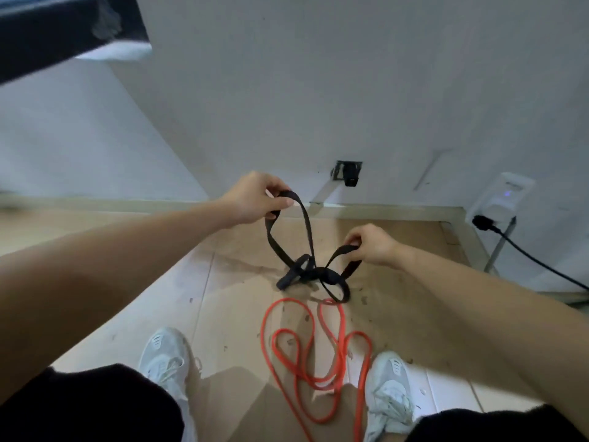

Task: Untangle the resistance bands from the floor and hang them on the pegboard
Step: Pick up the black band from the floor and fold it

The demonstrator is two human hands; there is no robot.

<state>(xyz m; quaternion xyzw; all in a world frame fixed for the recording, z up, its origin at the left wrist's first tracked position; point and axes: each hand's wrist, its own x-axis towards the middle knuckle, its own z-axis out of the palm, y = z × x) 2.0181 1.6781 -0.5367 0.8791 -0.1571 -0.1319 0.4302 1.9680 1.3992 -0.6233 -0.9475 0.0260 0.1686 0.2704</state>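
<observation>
Black band (306,269) hangs knotted above the orange band (318,362), its loops pinched by the left hand (251,199) and right hand (369,244).

view: head-worn | facing: forward, down | range: near | covers: floor (223,314), wall (318,74)

dim, soft — perhaps motion-blurred edges

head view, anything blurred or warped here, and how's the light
Head view: the dark object at top left is smeared by blur; the wide lens bows the skirting into a curve; the light is soft and even with no glare, so the black band and orange band read clearly.
</observation>
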